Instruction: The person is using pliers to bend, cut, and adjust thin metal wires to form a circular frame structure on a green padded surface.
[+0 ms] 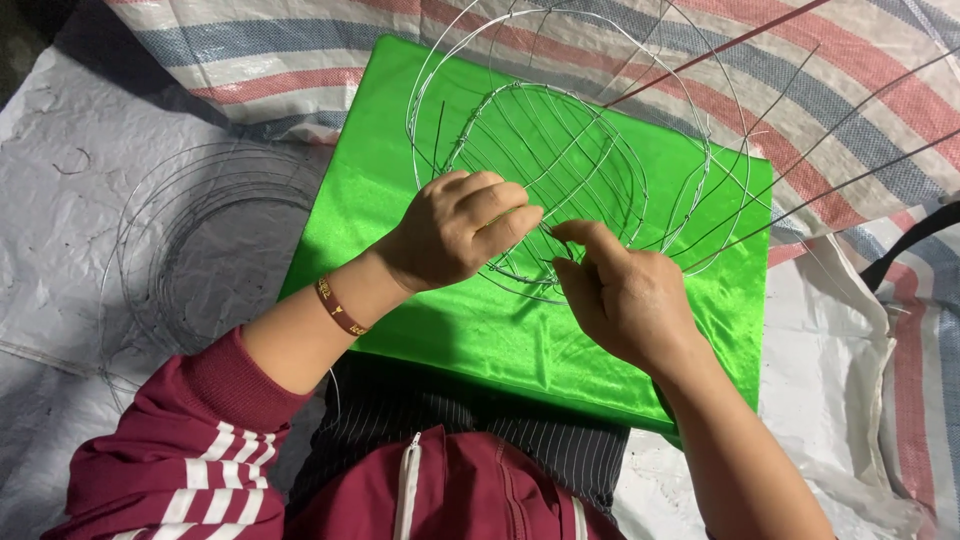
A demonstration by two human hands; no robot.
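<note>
A round wire frame (pixel 560 150) made of thin silver wire hoops and ribs lies on a bright green satin-covered board (pixel 480 320) across my lap. My left hand (pixel 455 230) grips the near rim of the frame, fingers curled around the wire. My right hand (pixel 620 295) pinches a thin wire between thumb and forefinger at the same rim, right beside my left fingertips. Long loose wire ends (pixel 800 200) stick out from the frame to the right.
A coil of thin dark wire (pixel 210 240) lies on the white woven sheet at the left. A striped red, blue and white tarp (pixel 820 80) covers the ground behind. A black strap (pixel 910 245) lies at the right edge.
</note>
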